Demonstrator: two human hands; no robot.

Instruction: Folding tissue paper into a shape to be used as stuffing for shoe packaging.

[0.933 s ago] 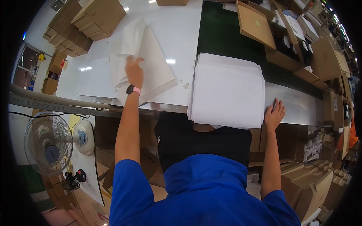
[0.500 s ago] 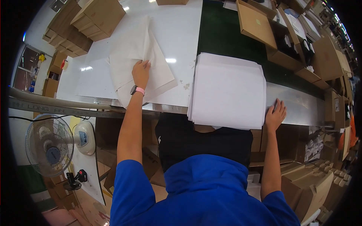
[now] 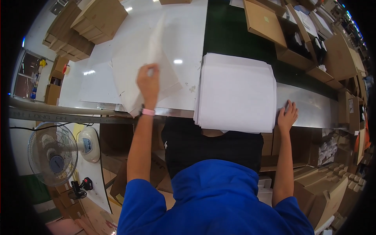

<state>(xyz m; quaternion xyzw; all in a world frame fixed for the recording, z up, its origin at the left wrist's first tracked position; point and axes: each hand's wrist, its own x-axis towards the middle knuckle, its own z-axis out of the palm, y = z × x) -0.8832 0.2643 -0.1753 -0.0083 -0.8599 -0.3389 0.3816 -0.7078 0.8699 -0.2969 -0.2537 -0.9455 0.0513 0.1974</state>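
Off-white thin paper sheets [image 3: 127,58] lie in a loose pile on the white table at the left, with one blurred sheet raised in a fold. My left hand [image 3: 148,84], with a dark watch and a pink band at its wrist, is over the pile's near part. Its fingers are pinched together, apparently on the raised sheet; motion blur hides the exact grip. A thick stack of white paper [image 3: 238,92] sits in front of me, squared up with slightly uneven left edges. Beside that stack, my right hand [image 3: 288,116] rests open on the metal strip [image 3: 313,107].
Brown cardboard boxes [image 3: 100,21] stand at the far left, near a roll of tape [image 3: 66,69]. Past the white stack runs a dark green surface [image 3: 223,31]. Open boxes [image 3: 264,21] line the right. A fan [image 3: 53,154] stands at lower left.
My left hand has shifted slightly right and nearer to me, and the fold of thin paper has moved with it, blurred. My right hand stays on the metal strip.
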